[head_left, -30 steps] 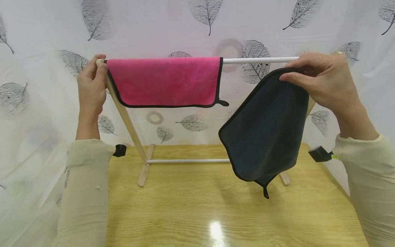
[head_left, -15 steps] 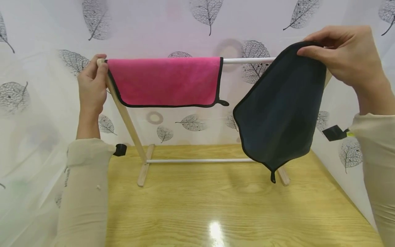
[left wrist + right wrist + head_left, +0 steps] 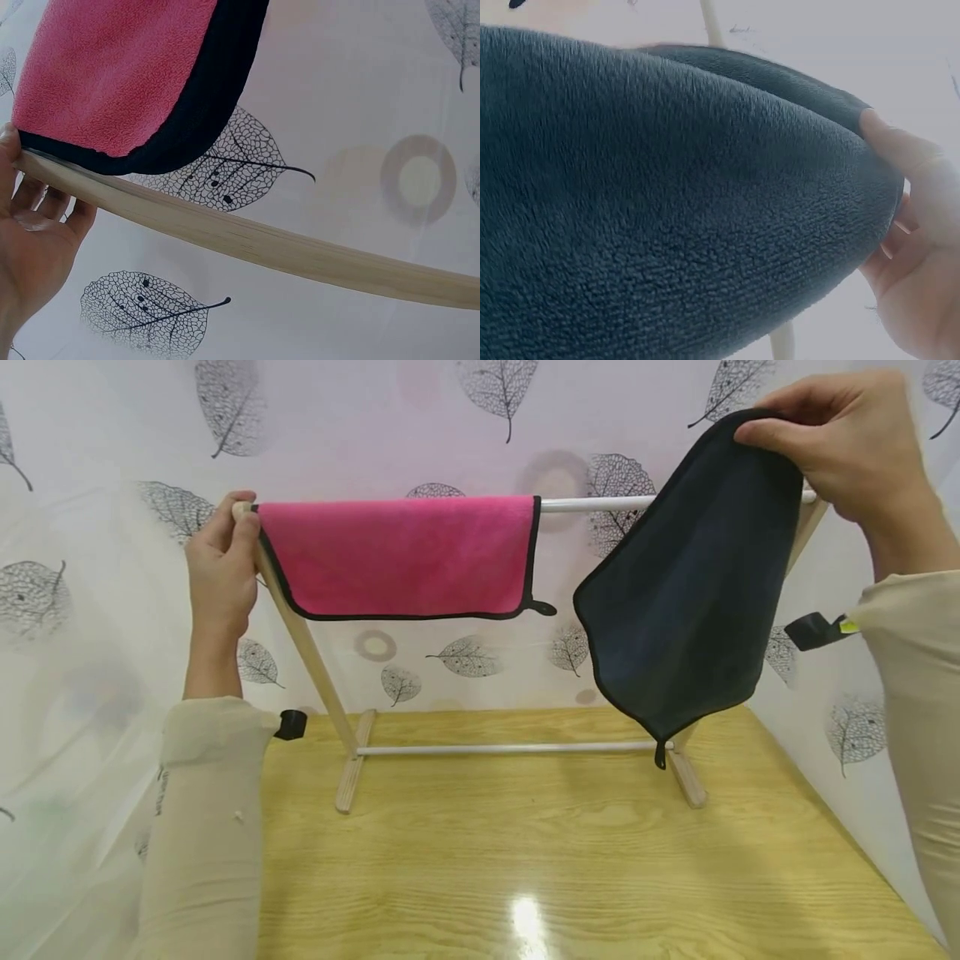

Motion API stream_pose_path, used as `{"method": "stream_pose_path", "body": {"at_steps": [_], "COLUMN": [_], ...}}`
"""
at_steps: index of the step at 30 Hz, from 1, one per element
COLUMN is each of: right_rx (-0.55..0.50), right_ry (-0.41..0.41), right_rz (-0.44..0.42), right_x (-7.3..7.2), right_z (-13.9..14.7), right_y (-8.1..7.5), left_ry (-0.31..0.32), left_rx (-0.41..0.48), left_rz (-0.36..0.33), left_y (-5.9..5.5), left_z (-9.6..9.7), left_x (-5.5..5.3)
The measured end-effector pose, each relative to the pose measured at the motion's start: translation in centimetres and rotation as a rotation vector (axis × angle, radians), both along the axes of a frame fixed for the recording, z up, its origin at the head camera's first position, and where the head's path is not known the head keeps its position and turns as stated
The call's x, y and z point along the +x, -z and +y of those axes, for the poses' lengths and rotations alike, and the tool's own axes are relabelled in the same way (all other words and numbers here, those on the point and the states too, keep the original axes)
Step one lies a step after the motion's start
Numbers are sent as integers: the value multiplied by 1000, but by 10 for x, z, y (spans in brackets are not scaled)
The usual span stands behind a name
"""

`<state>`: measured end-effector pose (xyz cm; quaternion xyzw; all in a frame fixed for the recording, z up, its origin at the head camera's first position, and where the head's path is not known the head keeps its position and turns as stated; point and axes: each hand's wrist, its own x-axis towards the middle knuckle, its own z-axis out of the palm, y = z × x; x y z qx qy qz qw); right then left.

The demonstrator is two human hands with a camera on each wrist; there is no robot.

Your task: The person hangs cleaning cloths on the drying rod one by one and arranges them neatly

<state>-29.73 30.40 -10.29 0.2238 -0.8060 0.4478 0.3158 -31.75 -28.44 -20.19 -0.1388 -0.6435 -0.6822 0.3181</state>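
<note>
In the head view my left hand point(image 3: 222, 564) grips the top left corner of a wooden rack, its thumb beside the rounded end of the left post point(image 3: 307, 647). A pink towel point(image 3: 405, 560) with black edging is draped over the white top bar point(image 3: 596, 504), close against that hand. My right hand point(image 3: 862, 452) pinches a dark grey towel point(image 3: 690, 577) by its upper edge, above the bar's right end. The dark towel hangs down in front of the bar and hides part of it and of the right post. In the right wrist view the thumb point(image 3: 907, 146) lies over the towel's edge.
The rack stands on a yellow wood-grain table point(image 3: 480, 843), on wooden feet point(image 3: 687, 781) joined by a white lower bar point(image 3: 510, 748). Behind it hangs a pale curtain point(image 3: 360, 427) printed with dark leaves. Black wrist cameras point(image 3: 291, 724) stick out from both sleeves.
My right hand has risen and shifted to the right, lifting the dark towel with it, so its lower loop hangs higher. The left hand and the pink towel have stayed in place.
</note>
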Motion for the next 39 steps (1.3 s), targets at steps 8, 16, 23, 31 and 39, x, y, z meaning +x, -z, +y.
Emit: {"method": "stream_pose_path", "body": {"at_steps": [8, 16, 23, 31, 39], "right_rx": [6, 120, 241, 317, 378], "right_ry": [31, 161, 248, 286, 333], "right_rz": [-109, -195, -289, -414, -455], "right_x": [-20, -34, -37, -40, -39], "right_z": [6, 15, 15, 4, 2], "right_y": [3, 11, 13, 11, 13], "left_ry": [8, 4, 3, -80, 43], "left_rx": [3, 2, 2, -28, 56], "left_rz": [5, -13, -9, 3, -51], "left_y": [0, 0, -2, -4, -3], "left_z": [1, 1, 2, 1, -1], "left_x": [1, 1, 1, 2, 4]}}
